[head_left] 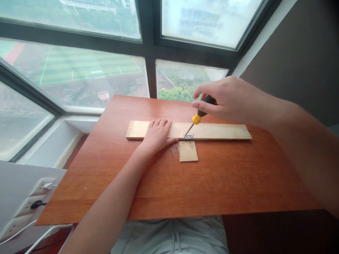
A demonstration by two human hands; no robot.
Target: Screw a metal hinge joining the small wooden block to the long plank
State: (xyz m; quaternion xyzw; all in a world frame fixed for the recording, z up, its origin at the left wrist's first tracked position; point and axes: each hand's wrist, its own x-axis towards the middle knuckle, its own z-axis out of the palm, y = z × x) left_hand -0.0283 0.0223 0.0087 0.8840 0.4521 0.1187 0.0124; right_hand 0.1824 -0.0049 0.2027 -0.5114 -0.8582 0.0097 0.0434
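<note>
A long pale wooden board (pixel 222 131) lies crosswise on the table. My left hand (pixel 157 135) rests flat on its left half, fingers stretched out and thumb along the near edge. A small metal hinge (pixel 189 136) sits at the board's near edge. In my right hand (pixel 225 97) is a screwdriver (pixel 196 119) with a yellow and black handle, tilted, its tip down at the hinge's left part. Just below the hinge lies a small wooden piece (pixel 188 152) with small holes near its top edge. Two loose screws (pixel 173 152) lie left of that piece.
The brown wooden table (pixel 212 187) reaches to the windows (pixel 90 70) at the back. Power sockets (pixel 25 206) with plugs and cables are low on the left wall. A dark wall (pixel 296 60) stands at right. My lap (pixel 172 236) is at the front edge.
</note>
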